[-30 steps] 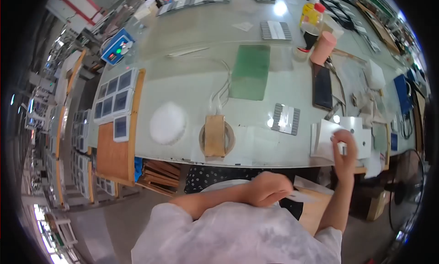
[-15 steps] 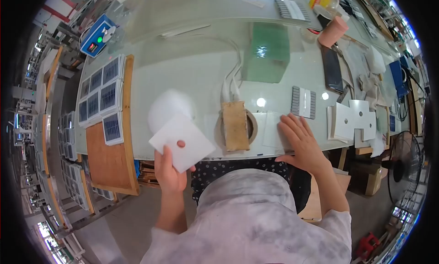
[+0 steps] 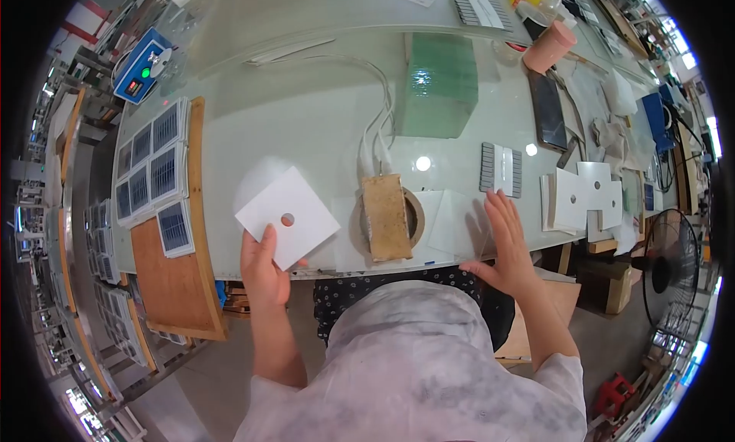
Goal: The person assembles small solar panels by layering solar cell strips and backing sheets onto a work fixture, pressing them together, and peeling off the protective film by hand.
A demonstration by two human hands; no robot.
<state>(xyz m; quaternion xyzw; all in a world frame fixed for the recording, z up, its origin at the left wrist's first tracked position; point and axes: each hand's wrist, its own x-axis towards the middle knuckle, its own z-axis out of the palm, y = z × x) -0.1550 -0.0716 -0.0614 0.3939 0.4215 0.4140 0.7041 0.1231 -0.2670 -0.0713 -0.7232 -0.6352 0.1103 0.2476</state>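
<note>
My left hand grips a white square sheet with a round hole by its lower left edge, thumb on top. The sheet is tilted over the table's front edge. My right hand holds nothing, its fingers stretched out and thumb apart, beside thin translucent sheets on the glass tabletop. Whether its palm touches the table I cannot tell. Between the hands, a worn tan block with white cables rests across a roll of tape. Beyond my right fingertips lies a strip-bundle with a white band.
Small solar panels lie on a wooden board at the left. A blue control box stands behind them. Stacked green glass sits at the back. To the right are white sheets with holes, a phone and a fan.
The white sheet and my left hand have shifted slightly left and up. My right hand has turned, its fingers now pointing more away from me. The view has also shifted a little.
</note>
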